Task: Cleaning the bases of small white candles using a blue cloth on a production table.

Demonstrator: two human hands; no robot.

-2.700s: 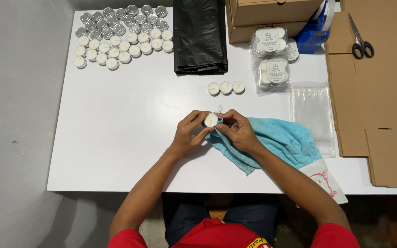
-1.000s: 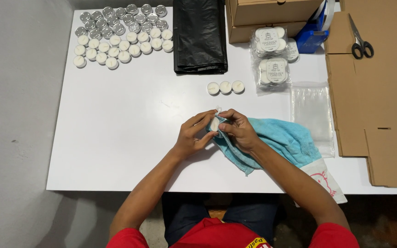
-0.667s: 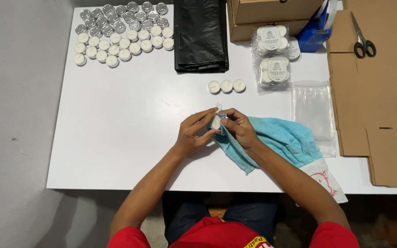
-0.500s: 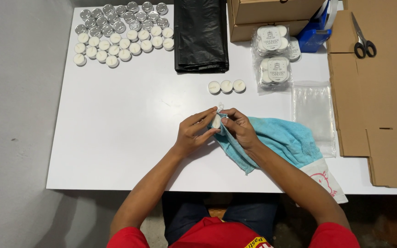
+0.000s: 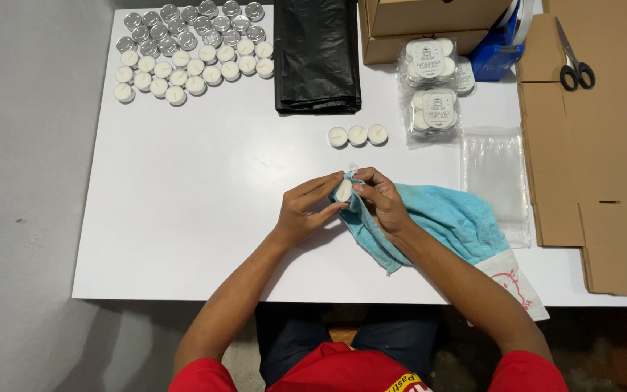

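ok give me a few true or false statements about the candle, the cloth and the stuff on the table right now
1. Both hands, left hand and right hand, hold one white tealight. True.
2. The towel is red. False: it is light blue.
3. Three tealights sit in a row above the hands. True.
4. The scissors lie on the black bag. False: they lie on the flat cardboard.

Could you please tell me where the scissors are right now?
In the head view, the scissors lie at the far right, on the flattened cardboard, just right of the blue tape dispenser.
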